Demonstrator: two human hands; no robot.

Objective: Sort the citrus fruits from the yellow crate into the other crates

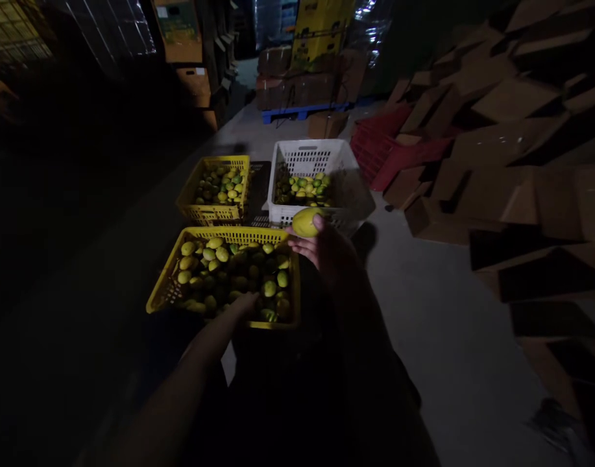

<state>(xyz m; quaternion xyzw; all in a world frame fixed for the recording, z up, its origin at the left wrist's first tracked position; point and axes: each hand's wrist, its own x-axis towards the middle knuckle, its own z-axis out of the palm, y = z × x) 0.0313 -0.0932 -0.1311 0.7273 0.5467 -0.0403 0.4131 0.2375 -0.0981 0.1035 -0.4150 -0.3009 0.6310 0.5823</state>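
My right hand [326,250] is closed around a yellow lemon [305,222], raised over the right rear corner of the near yellow crate [298,285]. The thumb lies on the side of the fruit. Low in that crate, my left hand [246,303] reaches in among yellow and greenish lemons [269,288]; shadow hides its fingers. Just beyond the raised fruit stands a white crate [309,148] with a heap of lemons [304,187] in its bottom. To its left, a second yellow crate [213,213] also holds lemons.
Flattened and open cardboard boxes [516,100] pile up along the right side, with a red crate [382,149] at their edge. Wrapped goods stand on a blue pallet [302,113] at the back. Stacked cartons [194,86] rise at the back left. The light is dim.
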